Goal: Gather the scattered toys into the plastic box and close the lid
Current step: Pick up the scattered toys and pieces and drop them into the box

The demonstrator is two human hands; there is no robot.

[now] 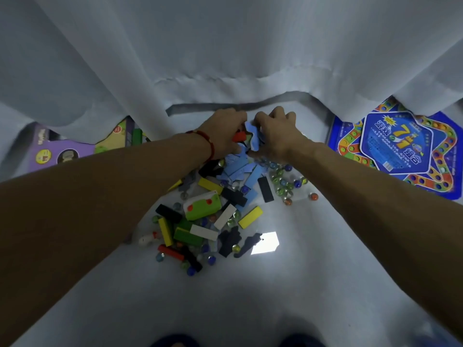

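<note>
Two hands are working the far end of the toy pile (213,209): my left hand (223,132) is gripping a red block (239,136), my right hand (275,136) is pinching blue puzzle pieces (253,136). I am judging it best to scoop flat pieces together first. The plastic box is not showing anywhere. Marbles (283,181), lying right of the pile, are likely to roll.

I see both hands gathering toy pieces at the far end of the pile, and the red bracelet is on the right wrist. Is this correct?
Not quite. The red bracelet is on the left wrist, not the right one; the head view shows it. The rest holds: the left hand and the right hand are both gathering toy pieces at the far end of the pile.
</note>
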